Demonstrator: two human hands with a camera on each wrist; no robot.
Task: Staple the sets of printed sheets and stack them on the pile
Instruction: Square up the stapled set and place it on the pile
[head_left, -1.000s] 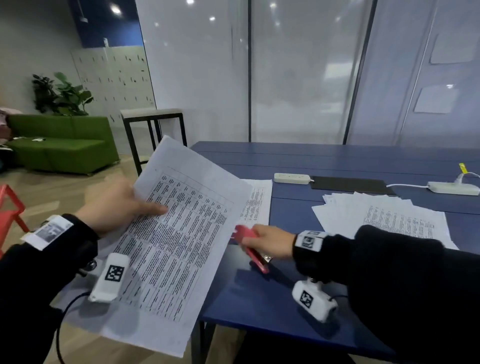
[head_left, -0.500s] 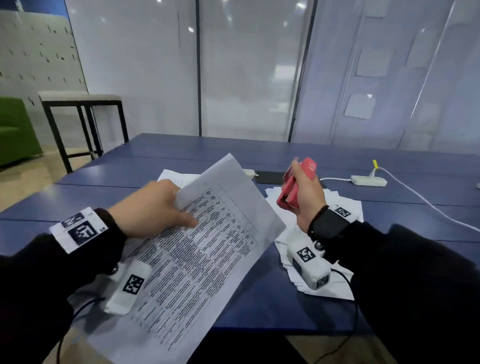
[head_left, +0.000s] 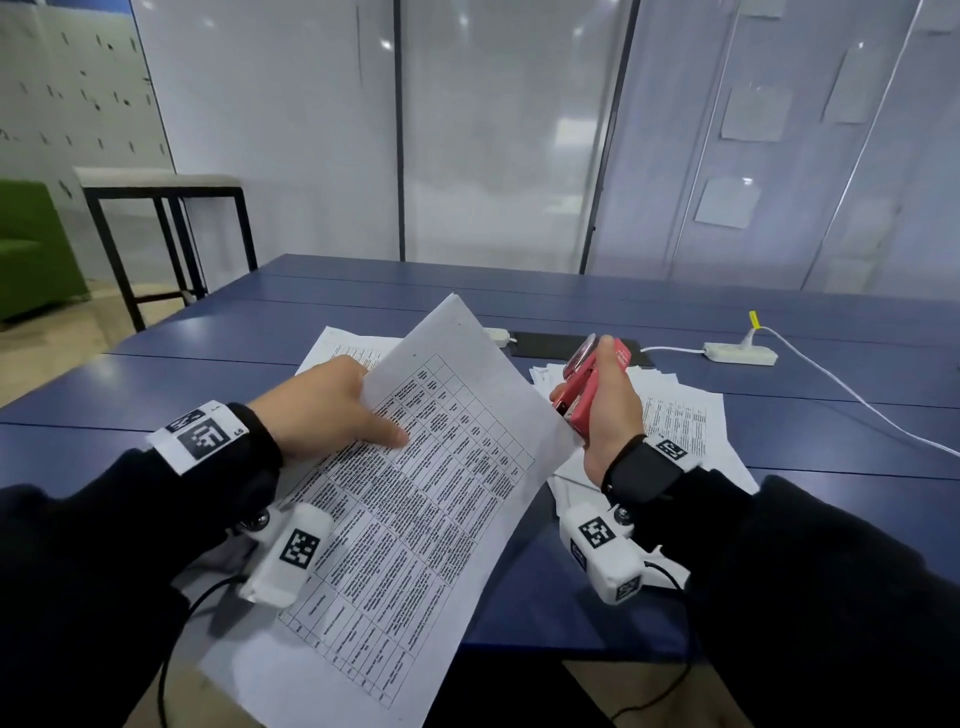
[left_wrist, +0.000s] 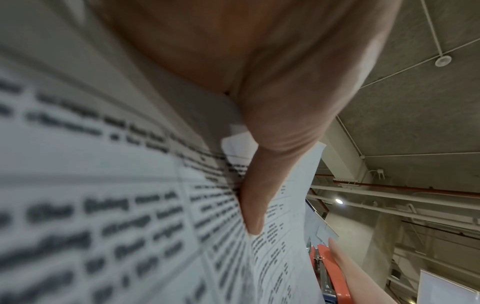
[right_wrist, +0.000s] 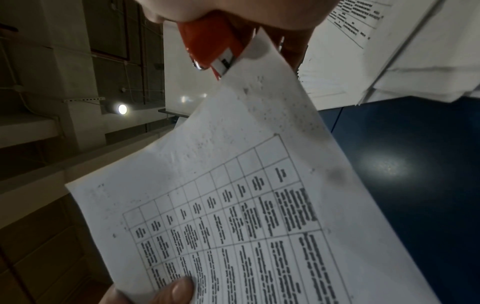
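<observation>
My left hand (head_left: 332, 410) pinches a set of printed sheets (head_left: 415, 499) at its left edge, thumb on top, and holds it tilted above the blue table (head_left: 156, 384). The thumb (left_wrist: 259, 195) lies across the printed table. My right hand (head_left: 602, 410) grips a red stapler (head_left: 587, 384) upright, and the set's right corner sits in the stapler's mouth (right_wrist: 228, 61). A flat pile of sheets (head_left: 348, 348) lies behind the left hand. A loose heap of printed sheets (head_left: 680, 421) lies under the right hand.
Two white power strips (head_left: 740, 353) (head_left: 496, 335) with a trailing white cable and a black mat (head_left: 545, 345) lie at the back of the table. A black-framed stool (head_left: 161, 208) and a green sofa (head_left: 31, 249) stand off to the left.
My right hand lifted the stapler off the table and brought it onto the set's right corner. The left hand swung the set from the left to the middle.
</observation>
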